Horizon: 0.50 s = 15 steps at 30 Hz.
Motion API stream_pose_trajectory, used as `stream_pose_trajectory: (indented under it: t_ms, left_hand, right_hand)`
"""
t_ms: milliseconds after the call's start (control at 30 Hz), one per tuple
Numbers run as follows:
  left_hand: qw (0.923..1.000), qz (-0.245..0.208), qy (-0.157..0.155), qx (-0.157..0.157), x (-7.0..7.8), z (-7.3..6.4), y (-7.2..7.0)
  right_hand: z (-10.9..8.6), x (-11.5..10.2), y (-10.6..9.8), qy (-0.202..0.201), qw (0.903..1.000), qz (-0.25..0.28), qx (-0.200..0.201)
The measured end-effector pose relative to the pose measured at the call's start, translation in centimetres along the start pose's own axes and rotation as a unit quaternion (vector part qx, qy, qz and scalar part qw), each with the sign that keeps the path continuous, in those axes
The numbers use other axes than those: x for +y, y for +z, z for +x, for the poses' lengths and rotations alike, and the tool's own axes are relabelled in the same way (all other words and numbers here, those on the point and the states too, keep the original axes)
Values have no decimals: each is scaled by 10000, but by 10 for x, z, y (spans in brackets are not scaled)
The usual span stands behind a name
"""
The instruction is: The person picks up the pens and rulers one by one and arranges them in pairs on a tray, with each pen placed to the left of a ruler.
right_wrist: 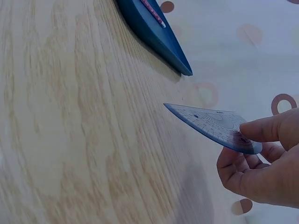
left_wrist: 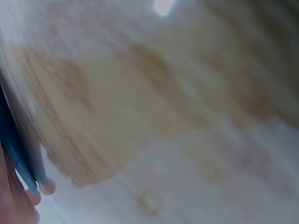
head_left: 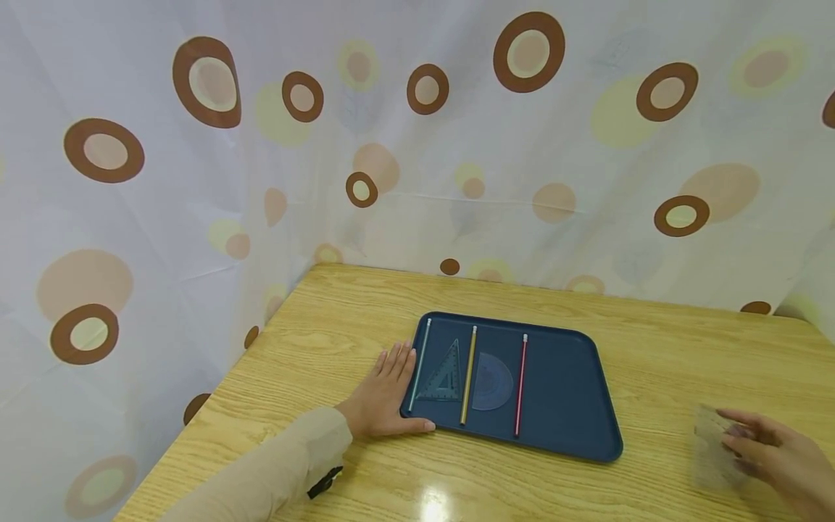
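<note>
My left hand (head_left: 385, 399) lies with straight fingers along the left edge of a dark blue tray (head_left: 567, 391), thumb at its front corner. On the tray, from left to right, are a teal pencil (head_left: 420, 366), a clear set square (head_left: 446, 377), a yellow pencil (head_left: 468, 375), a clear protractor (head_left: 492, 383) and a red pencil (head_left: 521, 384). To the right of the tray, my right hand (head_left: 783, 453) pinches a clear plastic set square (right_wrist: 215, 125) by one end, above the table. Its markings show in the right wrist view, while the head view blurs it.
The wood-grain table (head_left: 313, 333) extends around the tray. A white curtain (head_left: 417, 152) with brown and yellow circles hangs behind it and on the left. Light glares on the table's front part.
</note>
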<state>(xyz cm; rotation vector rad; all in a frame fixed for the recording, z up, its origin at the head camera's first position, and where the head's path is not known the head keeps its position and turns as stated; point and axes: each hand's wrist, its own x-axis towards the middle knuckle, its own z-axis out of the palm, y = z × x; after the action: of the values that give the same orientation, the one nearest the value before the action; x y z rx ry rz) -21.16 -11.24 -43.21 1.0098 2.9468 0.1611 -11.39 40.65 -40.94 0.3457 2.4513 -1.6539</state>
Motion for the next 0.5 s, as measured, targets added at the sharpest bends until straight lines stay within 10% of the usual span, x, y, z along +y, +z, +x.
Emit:
stream_pose_trajectory:
  t_ms: [500]
  left_hand:
    - [9999, -4, 72, 82, -1, -1, 1]
  right_hand:
    - [8, -16, 15, -654, 9868, 1422, -423]
